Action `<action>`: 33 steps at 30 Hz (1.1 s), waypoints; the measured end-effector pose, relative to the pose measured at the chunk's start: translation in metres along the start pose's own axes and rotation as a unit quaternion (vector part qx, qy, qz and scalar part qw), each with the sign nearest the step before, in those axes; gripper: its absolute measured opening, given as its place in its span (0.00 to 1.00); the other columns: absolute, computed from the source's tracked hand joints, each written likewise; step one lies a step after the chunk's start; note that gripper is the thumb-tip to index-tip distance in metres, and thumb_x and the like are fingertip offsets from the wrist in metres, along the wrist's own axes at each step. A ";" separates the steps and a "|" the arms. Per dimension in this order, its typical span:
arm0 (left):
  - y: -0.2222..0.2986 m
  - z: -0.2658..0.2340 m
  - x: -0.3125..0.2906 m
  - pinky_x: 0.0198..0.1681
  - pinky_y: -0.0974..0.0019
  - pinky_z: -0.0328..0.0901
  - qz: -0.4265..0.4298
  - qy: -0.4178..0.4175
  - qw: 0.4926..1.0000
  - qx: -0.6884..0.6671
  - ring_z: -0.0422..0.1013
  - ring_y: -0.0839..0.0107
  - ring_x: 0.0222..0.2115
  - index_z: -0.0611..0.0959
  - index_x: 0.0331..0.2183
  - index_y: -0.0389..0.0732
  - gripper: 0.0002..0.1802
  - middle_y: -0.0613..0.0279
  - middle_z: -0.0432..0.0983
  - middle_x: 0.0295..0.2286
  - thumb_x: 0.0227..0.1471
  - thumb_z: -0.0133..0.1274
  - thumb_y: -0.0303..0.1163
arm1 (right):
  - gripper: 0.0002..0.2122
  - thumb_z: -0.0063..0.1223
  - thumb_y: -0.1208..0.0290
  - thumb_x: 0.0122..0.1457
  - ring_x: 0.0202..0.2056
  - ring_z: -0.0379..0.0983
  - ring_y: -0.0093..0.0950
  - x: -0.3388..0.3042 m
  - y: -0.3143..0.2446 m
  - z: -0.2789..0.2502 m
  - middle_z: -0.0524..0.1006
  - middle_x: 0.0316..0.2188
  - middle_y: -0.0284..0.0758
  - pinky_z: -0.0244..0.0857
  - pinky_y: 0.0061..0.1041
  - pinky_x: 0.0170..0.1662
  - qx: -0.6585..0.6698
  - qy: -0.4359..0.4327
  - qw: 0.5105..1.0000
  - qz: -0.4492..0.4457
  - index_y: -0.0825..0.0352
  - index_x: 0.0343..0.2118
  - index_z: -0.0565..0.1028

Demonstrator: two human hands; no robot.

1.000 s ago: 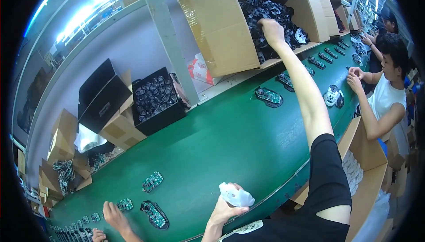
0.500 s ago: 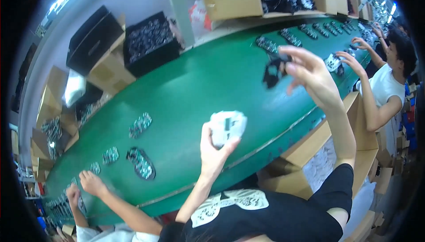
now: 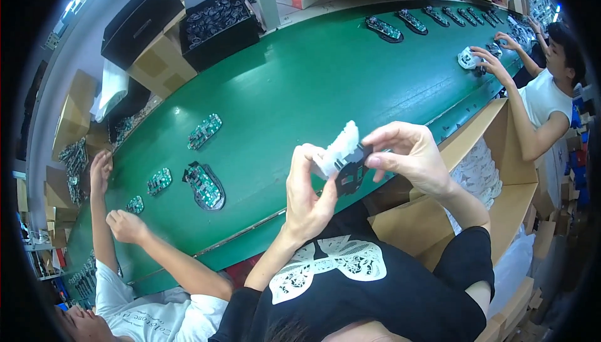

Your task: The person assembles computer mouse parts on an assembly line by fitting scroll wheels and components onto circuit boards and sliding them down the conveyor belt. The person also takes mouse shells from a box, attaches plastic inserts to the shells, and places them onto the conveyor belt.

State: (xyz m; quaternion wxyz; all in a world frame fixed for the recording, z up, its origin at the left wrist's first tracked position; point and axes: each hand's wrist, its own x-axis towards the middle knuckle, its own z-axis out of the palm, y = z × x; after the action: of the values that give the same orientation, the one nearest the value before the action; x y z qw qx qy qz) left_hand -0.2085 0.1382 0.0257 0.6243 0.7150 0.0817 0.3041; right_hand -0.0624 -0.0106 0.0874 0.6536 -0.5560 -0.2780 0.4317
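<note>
- At the far left, a co-worker's two hands (image 3: 126,226) hang over the green bench (image 3: 282,104), the nearer one loosely curled; I can't make out anything in them.
- Just right of those lie bare circuit boards (image 3: 159,181), spaced apart, perhaps so each can be lifted singly. A board on a black base (image 3: 205,185) lies nearer, slightly right.
- Beyond, along the far edge, a black box (image 3: 231,51) of small dark pieces stands open, probably to leave its contents within reach.
- In the near middle, the person's left hand (image 3: 307,201) wraps a white shell (image 3: 341,148), thumb on the near side, fingers behind, seemingly to steady it above the bench.
- The shell is pale, curved and tilted. Against its right side sits a black part (image 3: 352,176), flat and dark, with cut-out openings; whether the two are joined I can't tell.
- The right hand (image 3: 413,157) pinches that part's upper right edge between thumb and fingers, which appears to leave its face uncovered.
- Farther right, a row of based boards (image 3: 384,29) runs along the far side; nearer, an open carton (image 3: 510,204) holds white pieces.
</note>
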 end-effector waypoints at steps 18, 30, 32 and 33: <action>-0.007 -0.010 0.003 0.33 0.62 0.57 0.144 -0.027 0.988 0.047 0.60 0.63 0.30 0.71 0.39 0.39 0.32 0.57 0.67 0.30 0.50 0.57 0.58 | 0.12 0.63 0.88 0.51 0.37 0.75 0.26 -0.004 0.005 0.011 0.73 0.37 0.40 0.79 0.22 0.33 -0.039 0.027 0.992 -0.115 0.74 0.39 0.77; -0.009 -0.014 0.011 0.32 0.60 0.58 0.208 -0.031 0.975 0.069 0.61 0.62 0.27 0.72 0.33 0.41 0.23 0.59 0.68 0.25 0.45 0.65 0.44 | 0.11 0.66 0.83 0.51 0.37 0.77 0.23 -0.005 0.010 0.012 0.76 0.38 0.37 0.77 0.18 0.34 -0.087 0.026 0.988 -0.128 0.72 0.37 0.77; -0.011 -0.013 0.011 0.31 0.60 0.58 0.203 -0.025 0.978 0.051 0.61 0.61 0.27 0.72 0.33 0.41 0.22 0.59 0.68 0.25 0.46 0.65 0.43 | 0.18 0.69 0.79 0.49 0.41 0.76 0.26 -0.002 0.008 0.012 0.76 0.41 0.37 0.77 0.23 0.41 -0.207 0.036 0.959 -0.189 0.70 0.44 0.77; -0.011 -0.013 0.011 0.31 0.59 0.58 0.199 -0.020 0.979 0.032 0.61 0.61 0.27 0.72 0.33 0.40 0.22 0.58 0.68 0.25 0.46 0.65 0.43 | 0.18 0.69 0.79 0.49 0.41 0.76 0.26 0.000 0.004 0.016 0.76 0.41 0.37 0.77 0.23 0.41 -0.204 0.033 0.960 -0.188 0.70 0.44 0.77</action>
State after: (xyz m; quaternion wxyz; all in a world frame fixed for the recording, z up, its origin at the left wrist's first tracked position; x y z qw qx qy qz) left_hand -0.2042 0.1573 0.0191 0.5297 0.7424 -0.0656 0.4050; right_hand -0.0764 -0.0027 0.0870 0.6047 -0.6291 -0.4378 0.2165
